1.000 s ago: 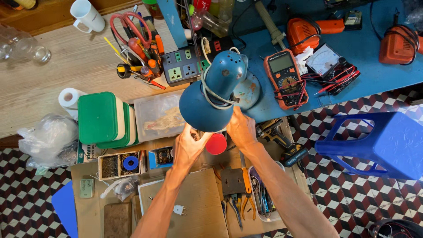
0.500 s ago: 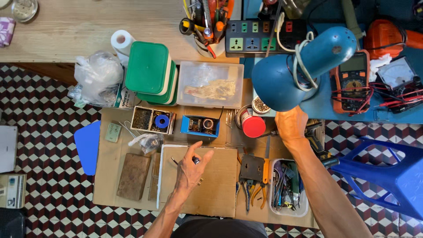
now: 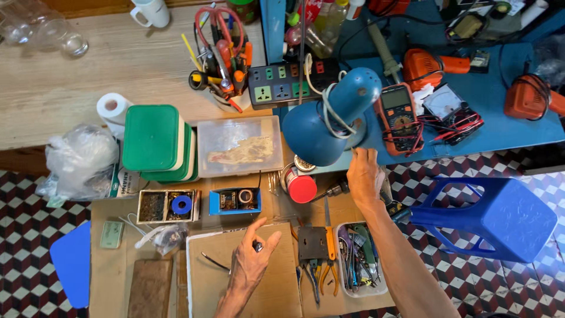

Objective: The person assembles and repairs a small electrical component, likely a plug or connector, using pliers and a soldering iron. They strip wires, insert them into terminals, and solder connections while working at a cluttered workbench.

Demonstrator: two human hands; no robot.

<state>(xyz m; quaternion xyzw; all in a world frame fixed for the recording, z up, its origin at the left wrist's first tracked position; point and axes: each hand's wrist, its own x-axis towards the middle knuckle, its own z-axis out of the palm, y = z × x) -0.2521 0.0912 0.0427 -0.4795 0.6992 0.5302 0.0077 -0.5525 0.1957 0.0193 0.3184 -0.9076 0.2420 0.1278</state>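
Both hands are apart. Left hand (image 3: pixel 250 268) rests on the flat brown cardboard (image 3: pixel 276 294) and pinches a tiny dark part between thumb and finger; it is too small to tell what it is. Right hand (image 3: pixel 364 175) is up at the rim of the blue lamp (image 3: pixel 329 121), fingers touching its edge, not wrapped around it.

That lamp leans at the edge of the blue table (image 3: pixel 500 129), with a white cord (image 3: pixel 329 106) looped around its neck. It looks smooth, round and hard, like painted metal. A push from the fingers could tip it, and the cord could catch and drag things near it, like the orange meter (image 3: pixel 402 118) just beside it.

A red cap (image 3: pixel 302 189) sits just under the lamp and could get knocked off. The tiny part could slip from the fingers and hide among the pliers (image 3: pixel 326 265) and the tray of bits (image 3: pixel 362 265).
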